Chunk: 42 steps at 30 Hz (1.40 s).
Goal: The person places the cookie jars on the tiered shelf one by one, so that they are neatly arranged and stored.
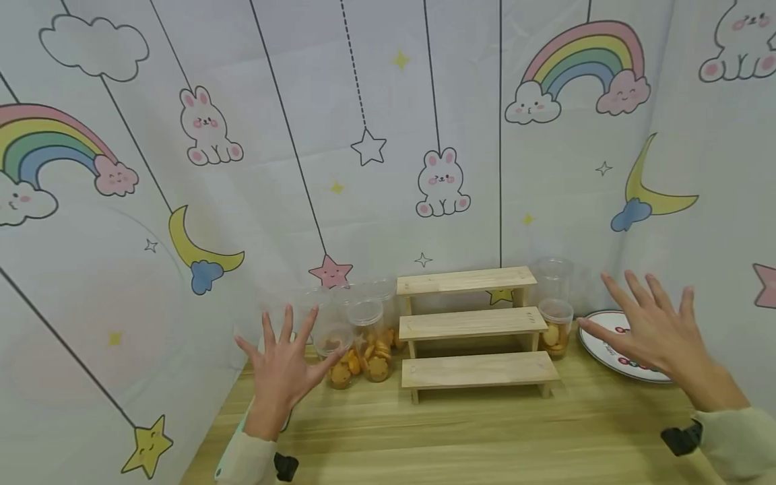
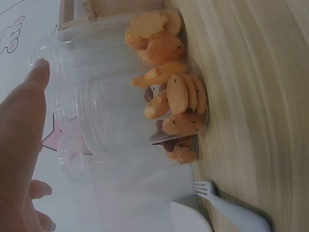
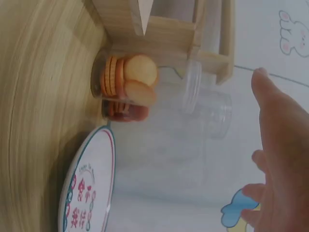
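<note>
While both hands hover spread, clear jars point(image 1: 364, 323) blur against the backdrop.

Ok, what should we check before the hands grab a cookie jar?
1. Left hand free: ok, fingers spread, holds nothing.
2. Right hand free: ok, open above the plate.
3. Jars by the left hand upright: ok.
4. Jar right of the steps has cookies: ok.
5. Steps bare: ok, nothing on them.
6. Lids on tight: cannot tell.
</note>
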Available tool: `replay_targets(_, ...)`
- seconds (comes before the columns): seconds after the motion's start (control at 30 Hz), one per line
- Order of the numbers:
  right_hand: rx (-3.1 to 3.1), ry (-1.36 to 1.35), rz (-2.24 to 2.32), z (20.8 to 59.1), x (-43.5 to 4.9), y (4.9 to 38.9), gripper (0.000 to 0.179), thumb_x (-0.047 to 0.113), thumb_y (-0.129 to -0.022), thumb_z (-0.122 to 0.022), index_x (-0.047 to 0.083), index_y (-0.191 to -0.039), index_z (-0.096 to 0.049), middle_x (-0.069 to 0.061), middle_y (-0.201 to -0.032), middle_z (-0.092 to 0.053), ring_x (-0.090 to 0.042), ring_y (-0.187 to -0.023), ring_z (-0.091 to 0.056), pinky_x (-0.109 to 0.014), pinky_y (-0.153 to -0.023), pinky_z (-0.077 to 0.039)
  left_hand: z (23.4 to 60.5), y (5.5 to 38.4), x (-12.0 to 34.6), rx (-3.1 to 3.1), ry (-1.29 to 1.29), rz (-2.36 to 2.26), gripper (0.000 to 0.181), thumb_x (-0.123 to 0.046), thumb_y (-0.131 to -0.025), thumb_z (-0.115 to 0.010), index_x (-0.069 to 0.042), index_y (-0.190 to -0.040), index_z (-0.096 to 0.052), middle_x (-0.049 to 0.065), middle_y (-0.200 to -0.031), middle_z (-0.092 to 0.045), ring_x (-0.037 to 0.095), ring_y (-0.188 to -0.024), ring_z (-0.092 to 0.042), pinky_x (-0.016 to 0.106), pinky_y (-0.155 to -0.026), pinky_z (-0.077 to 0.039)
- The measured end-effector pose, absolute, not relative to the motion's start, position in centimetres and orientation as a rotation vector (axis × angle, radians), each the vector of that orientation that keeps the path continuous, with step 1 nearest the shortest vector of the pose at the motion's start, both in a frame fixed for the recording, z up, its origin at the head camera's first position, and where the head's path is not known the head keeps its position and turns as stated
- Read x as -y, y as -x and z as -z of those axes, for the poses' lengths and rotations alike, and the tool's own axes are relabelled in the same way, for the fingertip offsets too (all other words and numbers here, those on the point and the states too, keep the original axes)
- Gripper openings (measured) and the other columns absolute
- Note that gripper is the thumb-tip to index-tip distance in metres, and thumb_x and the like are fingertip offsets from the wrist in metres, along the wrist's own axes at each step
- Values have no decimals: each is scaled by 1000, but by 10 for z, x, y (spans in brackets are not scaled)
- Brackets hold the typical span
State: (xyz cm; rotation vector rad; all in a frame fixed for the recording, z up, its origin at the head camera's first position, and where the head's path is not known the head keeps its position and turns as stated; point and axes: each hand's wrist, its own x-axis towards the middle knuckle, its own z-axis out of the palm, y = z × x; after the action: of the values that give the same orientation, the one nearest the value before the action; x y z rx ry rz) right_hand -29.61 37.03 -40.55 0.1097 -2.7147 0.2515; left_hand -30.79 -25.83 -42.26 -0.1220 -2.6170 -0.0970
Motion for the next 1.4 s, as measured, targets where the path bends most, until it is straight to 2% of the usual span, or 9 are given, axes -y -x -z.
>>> replay_targets(0.13,2681,-142,-231,410,-361,292,108,77,-96,-61,23,-176,-13,-32,-175,-22,-58,-162,-12,-85,-119,18,429,305,255,2601,100,109,106,-87,-86,-64,-36,-172,-29,21,-179,-23,62,-162,-12,97,-110,4)
replay_targets(0.2,2630,-165,-238,416,-353,290,104,73,-97,-64,21,-175,-20,-32,-172,-32,-57,-159,-23,-86,-122,9,436,304,252,2577,86,136,108,-83,-86,-68,-33,-173,-28,22,-178,-25,61,-161,-19,97,-111,0)
replay_targets(0.3,2521,-212,-307,432,-338,288,90,61,-97,-72,14,-167,-41,-30,-161,-49,-55,-147,-43,-86,-122,-12,452,304,246,2525,56,231,112,-74,-86,-76,-23,-173,-28,26,-176,-29,60,-157,-32,96,-112,-14)
replay_targets(0.4,2440,-248,-473,450,-320,288,65,44,-99,-77,6,-149,-60,-29,-145,-63,-55,-129,-58,-79,-109,-40,469,308,236,2464,33,405,114,-64,-88,-83,-9,-172,-28,31,-172,-33,58,-153,-41,88,-114,-31)
replay_targets(0.53,2434,-241,-756,472,-301,290,33,25,-101,-77,1,-122,-73,-21,-113,-77,-39,-97,-74,-51,-82,-62,485,314,220,2404,17,676,113,-51,-90,-87,4,-168,-27,37,-164,-40,57,-147,-48,72,-115,-47)
replay_targets(0.67,2514,-212,-920,487,-291,293,20,24,-103,-75,6,-112,-75,-7,-96,-80,-15,-81,-74,-25,-69,-59,493,317,210,2391,-54,834,115,-50,-89,-88,3,-168,-24,35,-163,-43,54,-146,-50,66,-113,-51)
replay_targets(0.8,2588,-195,-991,496,-288,294,27,32,-105,-74,8,-117,-74,-3,-99,-79,-7,-82,-73,-23,-70,-56,497,319,209,2376,-100,877,115,-49,-88,-90,1,-168,-26,33,-164,-43,53,-146,-51,65,-113,-51)
replay_targets(1.1,2634,-82,-1238,501,-294,300,49,48,-103,-73,7,-130,-73,-9,-114,-77,-26,-109,-77,-17,-79,-56,504,326,214,2342,-102,999,97,-39,-89,-91,3,-159,-38,33,-144,-60,51,-134,-61,65,-109,-53)
replay_targets(1.4,2624,-69,-1256,503,-295,302,52,49,-106,-69,6,-136,-74,-13,-118,-78,-30,-114,-77,-14,-80,-54,497,326,217,2335,-114,985,93,-37,-86,-93,1,-154,-44,30,-143,-65,50,-130,-65,64,-107,-54)
